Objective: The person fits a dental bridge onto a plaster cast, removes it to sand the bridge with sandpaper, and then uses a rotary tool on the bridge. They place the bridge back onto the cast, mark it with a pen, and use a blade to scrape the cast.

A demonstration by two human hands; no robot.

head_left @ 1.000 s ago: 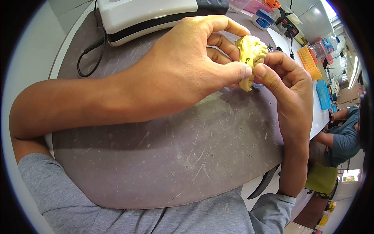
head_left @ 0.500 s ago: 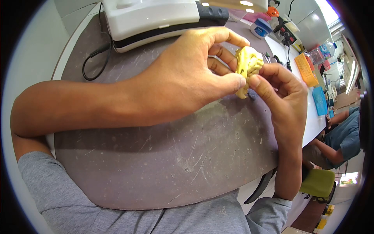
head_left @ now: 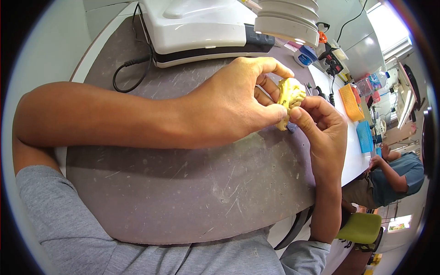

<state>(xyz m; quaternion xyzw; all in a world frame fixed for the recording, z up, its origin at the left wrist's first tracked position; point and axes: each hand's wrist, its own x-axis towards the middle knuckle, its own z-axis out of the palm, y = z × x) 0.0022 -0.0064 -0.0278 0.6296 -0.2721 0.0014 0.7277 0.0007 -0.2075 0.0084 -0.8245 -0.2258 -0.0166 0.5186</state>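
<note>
A small yellow dental cast (head_left: 288,96), with tooth-like bumps along its right side, is held up over the grey mat between both hands. My left hand (head_left: 243,98) reaches across from the left and grips its near side, thumb below and fingers above. From the right, my right hand (head_left: 324,126) pinches its lower right edge between thumb and index finger. A small dark bluish object (head_left: 292,127) shows just beneath the cast, partly hidden by it.
A white machine (head_left: 197,32) with a black cable stands at the back, beside a white lamp head (head_left: 286,23). A blue-lidded jar (head_left: 305,56), an orange basket (head_left: 351,103) and a blue basket (head_left: 365,136) line the right. Farther right, another person (head_left: 396,178) sits.
The view has shifted, showing more of the lamp and machine. Both hands still hold the cast in much the same grip. The other person's hands have risen.
</note>
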